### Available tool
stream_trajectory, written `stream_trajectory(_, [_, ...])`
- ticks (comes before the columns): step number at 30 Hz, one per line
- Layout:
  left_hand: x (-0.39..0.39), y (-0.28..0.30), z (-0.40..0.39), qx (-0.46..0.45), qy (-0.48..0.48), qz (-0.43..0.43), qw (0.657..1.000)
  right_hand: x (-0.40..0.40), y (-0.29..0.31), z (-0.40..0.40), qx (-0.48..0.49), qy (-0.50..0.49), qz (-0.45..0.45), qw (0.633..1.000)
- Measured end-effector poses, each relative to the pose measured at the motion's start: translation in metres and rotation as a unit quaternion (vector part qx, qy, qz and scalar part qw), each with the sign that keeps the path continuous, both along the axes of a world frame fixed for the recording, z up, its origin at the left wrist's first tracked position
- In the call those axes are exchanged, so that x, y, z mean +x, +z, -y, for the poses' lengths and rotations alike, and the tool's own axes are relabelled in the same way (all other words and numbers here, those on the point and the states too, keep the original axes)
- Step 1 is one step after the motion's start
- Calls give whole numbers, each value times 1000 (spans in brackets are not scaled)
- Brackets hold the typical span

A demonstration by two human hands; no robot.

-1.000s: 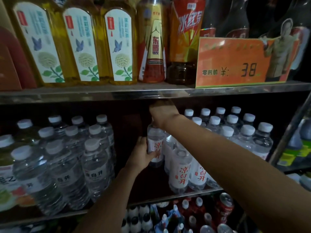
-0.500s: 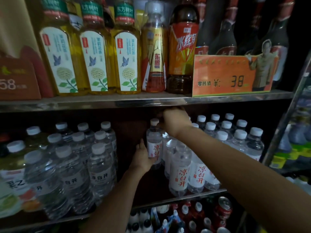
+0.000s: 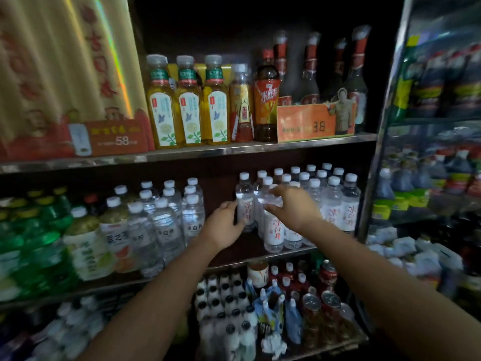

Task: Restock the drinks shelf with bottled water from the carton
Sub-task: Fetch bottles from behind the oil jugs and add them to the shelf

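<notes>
A small water bottle with a white cap and red lettering stands on the middle shelf, at the left end of a packed group of the same bottles. My left hand grips its lower left side at the label. In front of the neighbouring bottles' shoulders, my right hand hovers with fingers loosely spread and holds nothing. No carton is in view.
Larger water bottles fill the middle shelf's left, with a dark gap between them and the small ones. Yellow tea bottles and an orange "38" sign stand above. Cans and small bottles sit below. Another rack flanks the right.
The view has pulled back from the shelf. My right hand has come off the bottle caps under the upper shelf and dropped lower and nearer. My left hand stays on the bottle.
</notes>
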State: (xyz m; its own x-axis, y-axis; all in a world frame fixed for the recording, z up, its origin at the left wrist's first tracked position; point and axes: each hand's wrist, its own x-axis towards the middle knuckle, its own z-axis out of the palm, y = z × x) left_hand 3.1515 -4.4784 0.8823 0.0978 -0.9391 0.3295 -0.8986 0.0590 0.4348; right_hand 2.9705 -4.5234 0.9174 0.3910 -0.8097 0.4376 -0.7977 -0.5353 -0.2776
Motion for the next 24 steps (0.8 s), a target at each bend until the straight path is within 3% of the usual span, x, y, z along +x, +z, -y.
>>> stream_trajectory(12, [-56,-6,-172,32,-34,38,998,-73,-28,-199,26,-69,12,997])
stream_trajectory(19, [-122,-27,-215,37,-103,53,993,-139,-53,-267,50,-131,6,990])
stream_trajectory(24, [-185,-75,-242,69,-168,39,983,-204,-99,-307,90,-181,13,979])
